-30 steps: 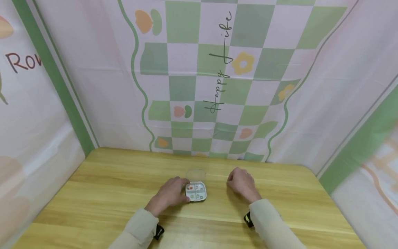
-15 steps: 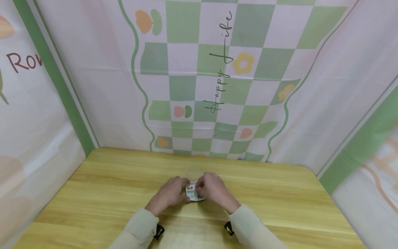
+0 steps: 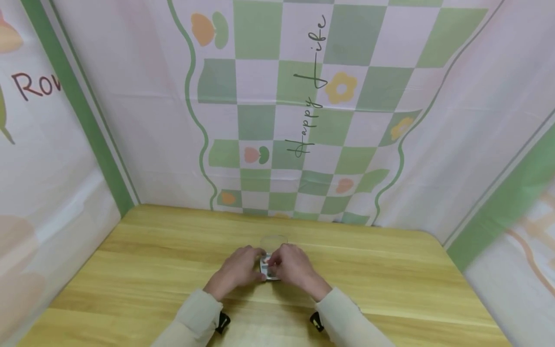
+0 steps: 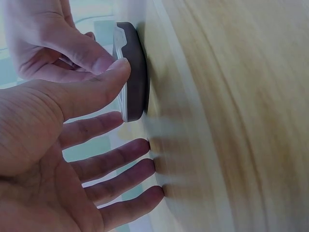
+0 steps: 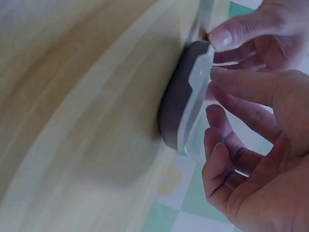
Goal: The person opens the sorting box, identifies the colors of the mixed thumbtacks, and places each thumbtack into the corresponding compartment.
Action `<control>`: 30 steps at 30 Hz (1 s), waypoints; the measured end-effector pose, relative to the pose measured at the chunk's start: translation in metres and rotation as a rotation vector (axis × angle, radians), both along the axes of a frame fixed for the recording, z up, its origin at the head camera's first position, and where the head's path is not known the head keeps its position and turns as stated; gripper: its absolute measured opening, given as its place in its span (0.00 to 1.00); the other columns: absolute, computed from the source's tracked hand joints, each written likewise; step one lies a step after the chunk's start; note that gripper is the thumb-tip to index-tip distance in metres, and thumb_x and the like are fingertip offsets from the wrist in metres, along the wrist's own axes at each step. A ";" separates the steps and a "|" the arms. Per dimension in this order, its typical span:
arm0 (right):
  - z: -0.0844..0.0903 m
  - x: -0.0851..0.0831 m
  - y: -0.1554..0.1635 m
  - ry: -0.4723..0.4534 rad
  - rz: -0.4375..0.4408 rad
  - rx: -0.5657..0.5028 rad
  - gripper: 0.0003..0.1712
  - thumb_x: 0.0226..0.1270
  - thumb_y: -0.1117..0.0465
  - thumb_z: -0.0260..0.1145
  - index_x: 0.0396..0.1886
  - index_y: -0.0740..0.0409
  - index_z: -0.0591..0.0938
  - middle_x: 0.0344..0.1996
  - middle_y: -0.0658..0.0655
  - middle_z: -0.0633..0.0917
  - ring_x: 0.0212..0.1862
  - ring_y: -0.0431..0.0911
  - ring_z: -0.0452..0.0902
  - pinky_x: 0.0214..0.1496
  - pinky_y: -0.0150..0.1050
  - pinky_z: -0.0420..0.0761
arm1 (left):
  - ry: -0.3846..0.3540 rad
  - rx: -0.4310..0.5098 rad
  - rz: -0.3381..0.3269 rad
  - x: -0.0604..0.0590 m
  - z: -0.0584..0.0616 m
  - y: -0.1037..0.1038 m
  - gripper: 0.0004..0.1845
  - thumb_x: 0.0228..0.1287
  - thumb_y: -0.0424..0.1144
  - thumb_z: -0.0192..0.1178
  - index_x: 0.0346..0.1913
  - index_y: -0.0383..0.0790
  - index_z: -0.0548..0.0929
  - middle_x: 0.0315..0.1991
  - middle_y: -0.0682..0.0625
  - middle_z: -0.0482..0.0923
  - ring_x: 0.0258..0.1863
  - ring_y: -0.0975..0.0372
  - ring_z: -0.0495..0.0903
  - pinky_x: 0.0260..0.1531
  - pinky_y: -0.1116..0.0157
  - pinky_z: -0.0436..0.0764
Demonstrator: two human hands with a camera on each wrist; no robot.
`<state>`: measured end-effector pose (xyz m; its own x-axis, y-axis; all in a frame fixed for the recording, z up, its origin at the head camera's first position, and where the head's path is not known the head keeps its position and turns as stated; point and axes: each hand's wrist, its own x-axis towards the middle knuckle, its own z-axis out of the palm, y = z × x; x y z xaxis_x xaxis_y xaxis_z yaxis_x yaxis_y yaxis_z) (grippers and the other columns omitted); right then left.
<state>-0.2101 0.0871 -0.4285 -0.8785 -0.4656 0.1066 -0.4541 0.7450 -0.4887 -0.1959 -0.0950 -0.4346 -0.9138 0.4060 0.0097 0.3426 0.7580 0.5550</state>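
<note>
A small pill box with a pale divided inside and a dark underside lies on the table, its clear lid folded back behind it. My left hand holds the box at its left side, with the thumb on the near edge and the forefinger toward the far edge. From the right, my right hand reaches over the box, thumb and forefinger close together at the compartments. Whether a pill sits between those fingertips is hidden. In the right wrist view, the other right fingers curl loosely beside the pill box.
The wooden table extends around both hands. A checked cloth curtain hangs along its back edge, with more cloth at the left and right. Black straps show at the sleeve cuffs.
My right hand has come in from the right to the pill box and its fingertips have moved slightly farther left over the compartments. The left hand has stayed on the box.
</note>
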 end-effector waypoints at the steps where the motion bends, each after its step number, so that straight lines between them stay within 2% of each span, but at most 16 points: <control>1: 0.000 0.000 0.002 0.000 -0.005 -0.004 0.02 0.56 0.65 0.77 0.28 0.56 0.91 0.26 0.47 0.87 0.29 0.40 0.75 0.33 0.38 0.77 | -0.001 -0.001 0.002 0.000 0.000 0.000 0.29 0.57 0.40 0.76 0.60 0.33 0.81 0.49 0.41 0.82 0.45 0.52 0.79 0.45 0.52 0.81; 6: 0.005 -0.003 0.015 -0.008 -0.031 -0.040 0.03 0.59 0.64 0.75 0.27 0.54 0.89 0.25 0.46 0.84 0.27 0.39 0.74 0.28 0.35 0.76 | -0.005 -0.014 0.006 0.000 -0.002 0.000 0.29 0.58 0.41 0.76 0.61 0.33 0.80 0.50 0.41 0.82 0.47 0.51 0.79 0.48 0.51 0.80; 10: 0.010 -0.006 0.028 -0.075 -0.067 -0.086 0.04 0.58 0.63 0.76 0.30 0.56 0.88 0.25 0.47 0.83 0.27 0.40 0.75 0.29 0.36 0.78 | -0.012 -0.008 0.001 0.000 -0.003 -0.001 0.30 0.57 0.41 0.76 0.61 0.34 0.80 0.51 0.41 0.82 0.49 0.50 0.79 0.51 0.50 0.80; 12: 0.011 -0.008 0.034 -0.138 -0.097 -0.095 0.10 0.56 0.60 0.79 0.34 0.59 0.87 0.27 0.48 0.83 0.29 0.41 0.77 0.32 0.37 0.79 | -0.024 0.014 0.002 0.000 -0.003 -0.002 0.31 0.56 0.41 0.76 0.61 0.33 0.80 0.52 0.40 0.81 0.50 0.49 0.79 0.52 0.48 0.79; 16: 0.009 -0.014 0.043 -0.243 -0.135 -0.053 0.29 0.46 0.56 0.85 0.46 0.64 0.84 0.34 0.52 0.84 0.37 0.45 0.79 0.42 0.43 0.82 | -0.050 0.064 0.046 0.001 -0.002 -0.005 0.31 0.53 0.41 0.78 0.59 0.31 0.81 0.52 0.39 0.81 0.49 0.49 0.79 0.50 0.46 0.79; 20: 0.003 -0.018 0.044 -0.307 -0.107 -0.041 0.41 0.38 0.57 0.88 0.54 0.68 0.81 0.38 0.55 0.82 0.41 0.48 0.78 0.47 0.49 0.82 | -0.049 0.054 0.102 0.001 -0.002 -0.005 0.33 0.47 0.45 0.81 0.55 0.31 0.84 0.48 0.41 0.82 0.45 0.51 0.78 0.46 0.48 0.79; 25: -0.007 -0.018 0.041 -0.324 -0.026 -0.126 0.36 0.37 0.63 0.88 0.49 0.69 0.82 0.35 0.55 0.83 0.38 0.47 0.78 0.44 0.46 0.81 | -0.006 -0.017 0.086 -0.001 -0.003 0.000 0.33 0.46 0.50 0.81 0.52 0.32 0.86 0.40 0.45 0.80 0.39 0.54 0.72 0.41 0.52 0.75; 30: -0.008 -0.015 0.039 -0.260 -0.007 -0.141 0.33 0.37 0.64 0.88 0.45 0.69 0.83 0.35 0.56 0.85 0.36 0.46 0.79 0.45 0.46 0.81 | 0.038 -0.023 0.067 -0.004 -0.006 0.001 0.32 0.47 0.49 0.81 0.52 0.32 0.87 0.37 0.47 0.78 0.37 0.56 0.70 0.39 0.55 0.73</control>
<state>-0.2246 0.1266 -0.4364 -0.8879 -0.4563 -0.0592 -0.2956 0.6643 -0.6865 -0.1995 -0.0939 -0.4403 -0.9380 0.3448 0.0362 0.3115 0.7923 0.5246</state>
